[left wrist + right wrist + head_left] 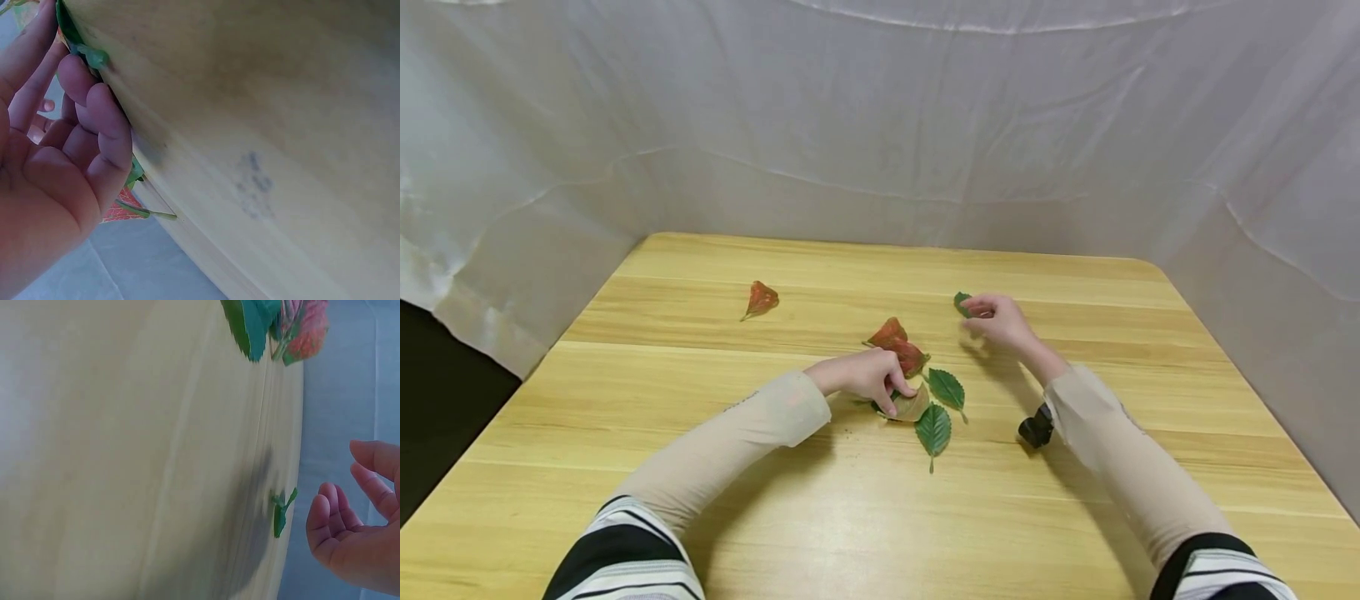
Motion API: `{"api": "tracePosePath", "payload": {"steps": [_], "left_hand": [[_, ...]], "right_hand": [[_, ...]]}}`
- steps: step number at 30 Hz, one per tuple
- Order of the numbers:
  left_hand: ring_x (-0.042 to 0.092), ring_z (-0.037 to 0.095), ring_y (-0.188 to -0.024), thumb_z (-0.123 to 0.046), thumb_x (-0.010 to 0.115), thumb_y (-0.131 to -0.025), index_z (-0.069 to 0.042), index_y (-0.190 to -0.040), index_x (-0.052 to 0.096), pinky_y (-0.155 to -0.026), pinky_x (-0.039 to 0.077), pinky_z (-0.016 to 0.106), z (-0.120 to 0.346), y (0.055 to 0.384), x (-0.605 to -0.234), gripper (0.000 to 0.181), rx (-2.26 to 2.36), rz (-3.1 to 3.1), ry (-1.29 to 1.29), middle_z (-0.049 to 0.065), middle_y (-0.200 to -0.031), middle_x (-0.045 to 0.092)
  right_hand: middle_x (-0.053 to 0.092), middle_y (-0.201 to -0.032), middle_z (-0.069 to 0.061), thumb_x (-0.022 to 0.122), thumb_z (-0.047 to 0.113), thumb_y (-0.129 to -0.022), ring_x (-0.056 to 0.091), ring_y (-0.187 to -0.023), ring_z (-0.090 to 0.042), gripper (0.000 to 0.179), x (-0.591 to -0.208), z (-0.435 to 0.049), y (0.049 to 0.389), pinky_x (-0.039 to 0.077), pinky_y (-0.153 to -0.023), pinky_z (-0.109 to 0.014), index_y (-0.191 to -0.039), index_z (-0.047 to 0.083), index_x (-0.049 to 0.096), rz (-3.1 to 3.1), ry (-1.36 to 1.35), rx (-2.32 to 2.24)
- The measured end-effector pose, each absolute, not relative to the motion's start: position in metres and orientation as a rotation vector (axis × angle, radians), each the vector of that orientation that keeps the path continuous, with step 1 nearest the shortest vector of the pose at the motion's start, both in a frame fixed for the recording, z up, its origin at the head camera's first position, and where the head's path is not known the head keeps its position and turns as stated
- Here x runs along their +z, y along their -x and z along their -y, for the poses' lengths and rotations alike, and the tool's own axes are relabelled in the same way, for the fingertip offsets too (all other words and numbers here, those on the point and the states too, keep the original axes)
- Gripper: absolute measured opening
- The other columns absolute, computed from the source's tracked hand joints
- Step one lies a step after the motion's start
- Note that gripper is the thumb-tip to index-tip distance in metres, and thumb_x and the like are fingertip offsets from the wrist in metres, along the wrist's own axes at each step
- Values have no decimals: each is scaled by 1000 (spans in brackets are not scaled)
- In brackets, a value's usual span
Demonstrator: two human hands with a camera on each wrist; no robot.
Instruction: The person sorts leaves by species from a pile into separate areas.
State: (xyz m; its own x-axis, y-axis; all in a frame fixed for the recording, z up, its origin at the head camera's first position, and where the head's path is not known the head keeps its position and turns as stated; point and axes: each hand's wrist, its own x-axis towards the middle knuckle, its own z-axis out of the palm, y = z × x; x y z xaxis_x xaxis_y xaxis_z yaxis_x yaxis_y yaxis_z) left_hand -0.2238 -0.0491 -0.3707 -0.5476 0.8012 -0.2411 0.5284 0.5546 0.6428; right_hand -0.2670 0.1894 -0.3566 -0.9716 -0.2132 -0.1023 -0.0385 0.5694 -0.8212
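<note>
My left hand (pixel 868 377) is low over the middle of the table, its thumb and index finger pinching a tan-brown leaf (pixel 913 406). Dark green shows under the leaf's left side, and in the left wrist view a green leaf (pixel 70 30) lies by the fingertips. Right beside that leaf are two green toothed leaves (pixel 933 429) with short stems. Red leaves (pixel 908 358) lie just behind the hand. My right hand (pixel 1000 321) hovers farther back, fingers loosely bent with nothing between them. Close to its fingertips is a small green leaf (pixel 280 519) on the table.
A separate red leaf (pixel 762 297) lies at the back left of the wooden table (pixel 820 533). By the right wrist shows a black device (pixel 1037 427). Pale fabric (pixel 880 125) hangs around the back and sides of the table.
</note>
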Motion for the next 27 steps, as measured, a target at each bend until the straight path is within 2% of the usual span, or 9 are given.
{"api": "tracePosePath", "payload": {"steps": [14, 22, 27], "left_hand": [[39, 3, -41, -5, 75, -68, -6, -106, 65, -44, 35, 16, 49, 225, -370, 40, 708, -2272, -1102, -1, -55, 59], [39, 3, -40, -7, 75, -68, -6, -106, 65, -44, 36, 16, 49, 227, -372, 39, 697, -2262, -1098, -1, -57, 60], [40, 3, -40, -8, 75, -68, -6, -106, 65, -44, 36, 16, 49, 227, -372, 40, 698, -2261, -1103, -1, -57, 61]], "right_hand": [[48, -115, -29, 60, 3, -84, 53, -91, -33, 38, -352, -190, 242, 45, -75, -46, -118, -9, 50, -2548, 348, -1422], [49, -115, -29, 60, 3, -84, 53, -88, -27, 36, -350, -190, 233, 45, -75, -48, -117, -8, 52, -2530, 408, -1415], [51, -112, -28, 62, 3, -82, 52, -89, -28, 35, -348, -189, 227, 46, -76, -38, -114, -8, 54, -2539, 454, -1410]]}}
